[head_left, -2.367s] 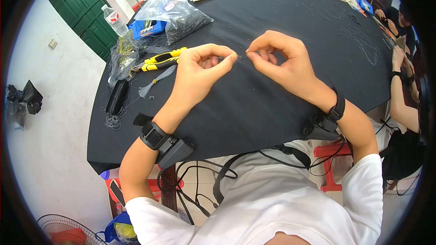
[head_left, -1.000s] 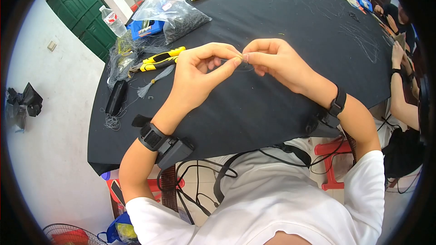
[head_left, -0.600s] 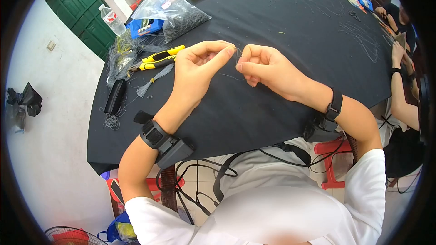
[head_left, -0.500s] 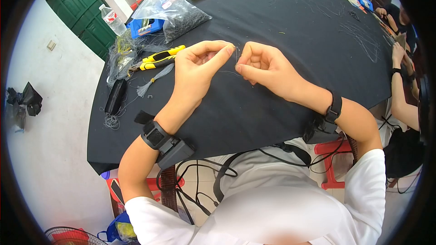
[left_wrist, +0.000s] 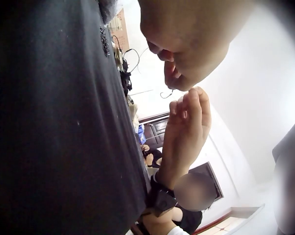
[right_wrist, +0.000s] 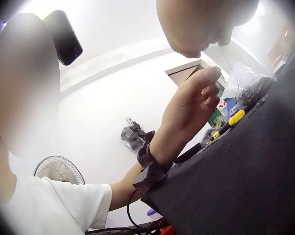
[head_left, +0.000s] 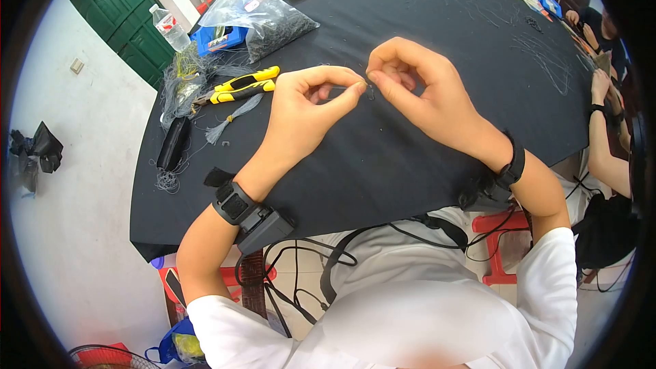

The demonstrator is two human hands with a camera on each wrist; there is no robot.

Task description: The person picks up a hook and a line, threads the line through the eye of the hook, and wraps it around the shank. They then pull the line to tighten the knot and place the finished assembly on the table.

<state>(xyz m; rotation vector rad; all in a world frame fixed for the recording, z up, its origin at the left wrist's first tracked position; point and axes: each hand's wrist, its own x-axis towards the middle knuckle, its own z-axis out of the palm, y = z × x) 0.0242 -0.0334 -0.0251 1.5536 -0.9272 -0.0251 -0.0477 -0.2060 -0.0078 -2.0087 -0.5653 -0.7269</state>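
Observation:
In the head view my left hand pinches between thumb and forefinger, its tips close to those of my right hand. A small fish hook with a curved bend shows at the left fingertips in the left wrist view. Thin fishing line trails from the right fingertips in the right wrist view. The right thumb and forefinger meet in a pinch on this line. Both hands are above the black-covered table. The knot area is hidden by the fingertips.
Left of the hands lie yellow-and-black pliers, a tied bundle of line and a black roll. Behind them are tangled line, a plastic bag of small dark pieces and a bottle. Other people sit at the right.
My right hand has risen from below the left fingertips to beside them, its fingers less curled. The left hand has shifted slightly right. The line stretched between them earlier is slack.

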